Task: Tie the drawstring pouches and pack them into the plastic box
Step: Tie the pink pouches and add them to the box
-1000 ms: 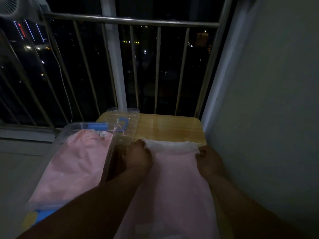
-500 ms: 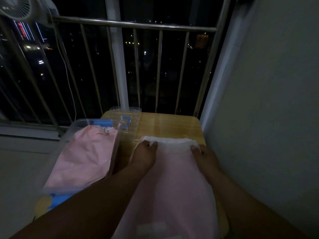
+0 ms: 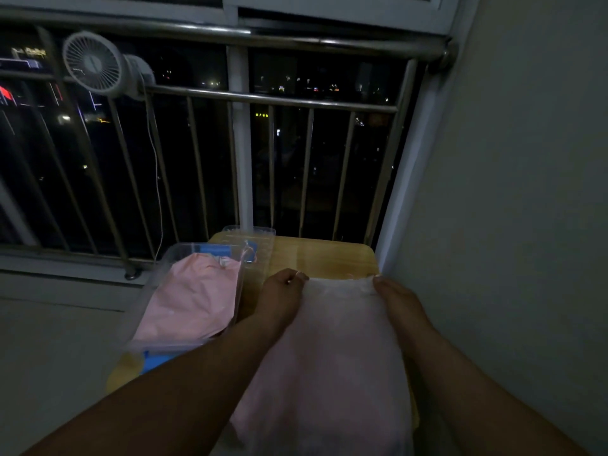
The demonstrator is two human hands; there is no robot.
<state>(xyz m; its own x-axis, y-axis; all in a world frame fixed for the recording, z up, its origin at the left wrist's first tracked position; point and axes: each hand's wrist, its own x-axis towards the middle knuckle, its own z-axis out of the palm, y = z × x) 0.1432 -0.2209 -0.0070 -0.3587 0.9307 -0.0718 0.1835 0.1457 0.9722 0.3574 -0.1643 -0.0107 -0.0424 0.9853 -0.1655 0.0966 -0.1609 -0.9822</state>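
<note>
Dim and blurry here, and your pouch (image 3: 332,357) on the table (image 3: 329,255) runs off frame at 6 o'clock. Your left hand (image 3: 283,297) pinches its hem at 11 o'clock and your right hand (image 3: 398,301) at 1. The plastic box (image 3: 158,274) at 9 o'clock holds a second pouch (image 3: 194,297).

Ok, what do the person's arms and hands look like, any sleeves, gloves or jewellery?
The left forearm and right forearm are bare, with no sleeves in frame. The left hand and right hand wear no gloves; no watch, bracelet or ring shows, though the light is dim.
</note>
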